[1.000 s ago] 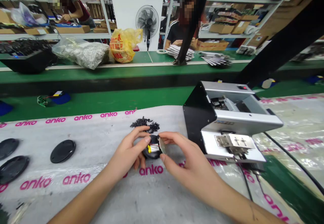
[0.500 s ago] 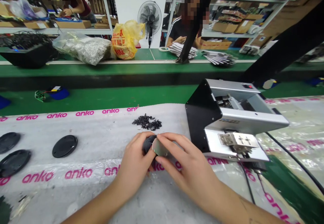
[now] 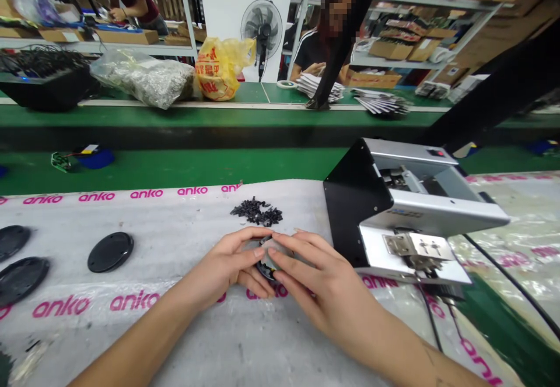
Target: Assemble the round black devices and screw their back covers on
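Note:
My left hand (image 3: 234, 261) grips a small round black plastic part (image 3: 264, 271) by its edge, thumb on top and fingers beneath. A thin silvery round plate (image 3: 275, 248) lies over that part, largely covered by fingers. With its fingertips, my right hand (image 3: 326, 276) presses on the plate and holds it from the other side. Just beyond my hands, a pile of tiny black pieces (image 3: 257, 211) is scattered on the sheet. Most of the black part's inside is hidden.
A silver-and-black machine (image 3: 411, 212) stands at the right, its cable trailing forward. Black round covers (image 3: 111, 252) lie at the left on the anko-printed sheet (image 3: 175, 218). Behind runs a green conveyor belt (image 3: 184, 168) carrying a blue part (image 3: 96, 158). Across it, a person (image 3: 312, 55) sits.
The silvery plate has gone from tilted between my right fingers to lying flatter over the black part. My left fingers have shifted under the black part, which has turned to show its rim.

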Demonstrator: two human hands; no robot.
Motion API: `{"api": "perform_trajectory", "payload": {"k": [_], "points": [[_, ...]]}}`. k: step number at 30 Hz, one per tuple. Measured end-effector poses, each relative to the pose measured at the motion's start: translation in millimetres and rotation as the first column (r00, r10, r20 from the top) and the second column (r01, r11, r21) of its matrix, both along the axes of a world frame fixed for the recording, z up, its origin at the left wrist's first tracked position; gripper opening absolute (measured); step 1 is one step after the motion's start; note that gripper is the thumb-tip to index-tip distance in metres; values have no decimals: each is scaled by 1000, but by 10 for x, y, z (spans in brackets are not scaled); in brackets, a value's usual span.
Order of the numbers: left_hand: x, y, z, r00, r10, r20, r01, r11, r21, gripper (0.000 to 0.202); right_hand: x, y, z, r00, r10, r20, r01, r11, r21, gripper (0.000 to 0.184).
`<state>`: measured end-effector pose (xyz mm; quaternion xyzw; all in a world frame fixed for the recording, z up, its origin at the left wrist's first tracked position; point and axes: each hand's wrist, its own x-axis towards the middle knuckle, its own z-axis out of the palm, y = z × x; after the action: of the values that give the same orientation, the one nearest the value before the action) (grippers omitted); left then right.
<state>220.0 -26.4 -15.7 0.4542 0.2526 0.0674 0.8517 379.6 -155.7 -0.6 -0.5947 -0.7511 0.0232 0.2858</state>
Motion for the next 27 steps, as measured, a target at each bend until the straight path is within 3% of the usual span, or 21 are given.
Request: {"api": "perform_trajectory", "payload": {"k": [16, 23, 27], "points": [[1, -81, 8, 997, 53, -50, -49, 995, 83, 47, -71, 29, 31, 995, -68, -71, 68, 998, -3, 25], [7, -98, -21, 996, 60, -69, -51, 990, 130, 47, -82, 11, 80, 999, -43, -4, 42, 998, -54, 29], [2, -96, -38, 997, 49, -59, -39, 987, 157, 50, -85, -2, 27, 997, -77, -16, 78, 996, 37, 28]]}}
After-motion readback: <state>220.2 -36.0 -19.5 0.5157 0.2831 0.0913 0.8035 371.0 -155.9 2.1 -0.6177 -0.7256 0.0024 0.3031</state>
